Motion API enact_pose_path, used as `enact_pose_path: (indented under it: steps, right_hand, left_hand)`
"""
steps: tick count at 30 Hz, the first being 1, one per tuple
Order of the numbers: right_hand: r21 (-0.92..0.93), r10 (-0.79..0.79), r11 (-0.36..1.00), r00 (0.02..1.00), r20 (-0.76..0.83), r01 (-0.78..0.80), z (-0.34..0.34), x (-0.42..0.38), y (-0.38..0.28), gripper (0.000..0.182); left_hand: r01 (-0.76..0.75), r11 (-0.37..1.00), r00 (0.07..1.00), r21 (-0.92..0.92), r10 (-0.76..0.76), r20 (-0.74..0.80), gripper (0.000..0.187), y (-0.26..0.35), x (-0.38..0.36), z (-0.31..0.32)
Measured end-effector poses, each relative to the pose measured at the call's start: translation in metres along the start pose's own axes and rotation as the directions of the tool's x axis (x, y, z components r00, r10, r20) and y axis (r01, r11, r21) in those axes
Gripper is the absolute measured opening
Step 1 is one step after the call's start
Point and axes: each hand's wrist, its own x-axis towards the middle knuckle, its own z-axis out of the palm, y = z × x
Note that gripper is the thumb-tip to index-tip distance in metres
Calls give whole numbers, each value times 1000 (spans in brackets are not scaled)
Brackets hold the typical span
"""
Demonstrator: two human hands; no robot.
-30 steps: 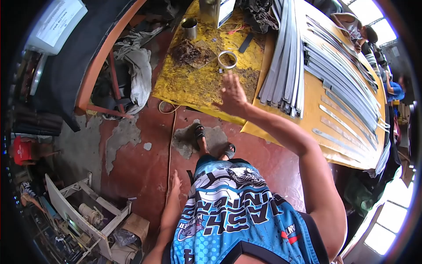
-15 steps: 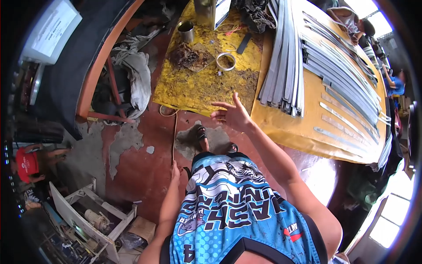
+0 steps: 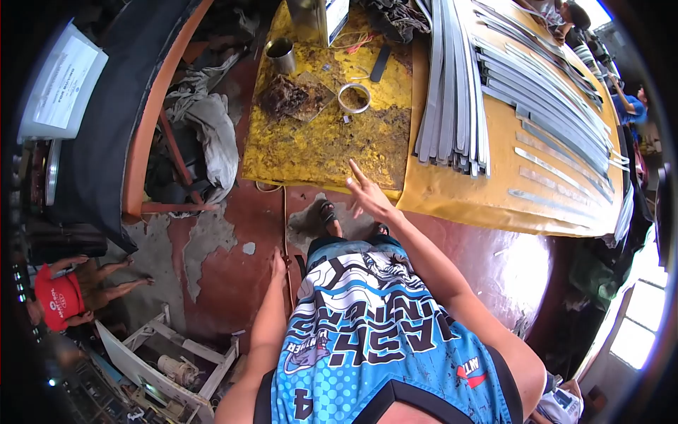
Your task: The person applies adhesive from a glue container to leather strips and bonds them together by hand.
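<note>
My right hand (image 3: 369, 196) is held out in front of me at the near edge of the yellow work table (image 3: 318, 152), empty, fingers spread with one pointing up. My left hand (image 3: 277, 265) hangs at my side over the red floor, holding nothing; its fingers look loosely together. On the table lie a stack of long grey metal strips (image 3: 452, 92), a roll of tape (image 3: 353, 98), a metal cup (image 3: 281, 51) and a pile of brown scraps (image 3: 282, 95).
More grey strips (image 3: 551, 106) are laid out on the orange sheet to the right. An orange-framed table (image 3: 145, 127) and crumpled cloth (image 3: 212, 131) stand left. A cord (image 3: 285, 212) runs along the floor. A person in a red shirt (image 3: 56, 293) sits lower left; other people are at the far right.
My right hand has dropped from above the yellow table back toward my body, now at the table's near edge. The view has tilted slightly; my left hand stays at my side.
</note>
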Motion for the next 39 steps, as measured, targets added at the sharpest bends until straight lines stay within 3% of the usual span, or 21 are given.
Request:
enact_pose_path:
  steps: [1, 2, 4, 9, 11, 13, 15, 17, 19, 21, 25, 29, 32, 34, 39]
  right_hand:
    - [-216, -18, 976, 998, -67, 3, 7, -2, -3, 83]
    - [-211, -14, 978, 998, -67, -1, 12, 3, 6, 83]
    - [-600, -157, 799, 957, -245, -22, 23, 14, 34, 88]
    - [-663, -216, 749, 949, -231, 9, 22, -10, 49, 89]
    - [-757, -197, 653, 959, -203, -26, 24, -18, 49, 92]
    - [-783, -148, 619, 970, -193, -61, 21, -29, 22, 85]
    - [-814, -342, 576, 928, -149, 82, 23, -31, 9, 73]
    - [-777, -400, 613, 905, -147, 145, 35, -21, -12, 63]
    - [-916, -796, 285, 602, -61, 284, 46, 2, -28, 67]
    - [-903, -784, 268, 621, -2, 335, 45, 35, -38, 71]
    - [-960, -732, 157, 680, 45, 232, 37, 94, 2, 83]
    - [-961, -670, 169, 741, 53, 221, 35, 63, 20, 84]
    - [-943, -661, 218, 749, 47, 250, 37, 37, 33, 80]
    - [-938, -654, 237, 756, 40, 255, 33, 32, 35, 75]
    - [-937, -681, 240, 732, 23, 253, 35, 27, 35, 69]
  left_hand:
    - [5, 1000, 1000, 7, -5, -2, 72, 1, 1, -1]
    - [8, 1000, 1000, 13, -8, 14, 71, 2, 3, -1]
    - [20, 999, 999, 28, -21, 25, 71, 2, 6, -3]
    - [-30, 997, 999, 71, 29, 28, 74, -19, 40, -16]
    - [-60, 993, 998, 98, 61, -6, 75, -38, 64, -26]
    - [-21, 998, 1000, 62, 21, -6, 74, -8, 25, -16]
    - [26, 999, 1000, 26, -26, -7, 74, -4, 12, -13]
    - [-25, 999, 999, 28, 25, -27, 72, -17, 27, -14]
    - [-15, 1000, 999, 27, 16, -38, 71, -14, 21, -13]
    - [-8, 1000, 999, 29, 9, -48, 70, -7, 12, -11]
    - [-66, 996, 994, 57, 71, -80, 70, -12, 12, -18]
    - [-89, 991, 990, 99, 99, -97, 71, 2, -16, -14]
    - [-46, 998, 993, 51, 51, -104, 66, -15, 3, -20]
    - [-116, 989, 983, 94, 128, -133, 61, -46, 45, -33]
    - [-197, 980, 957, 39, 201, -208, 59, -47, 52, -23]
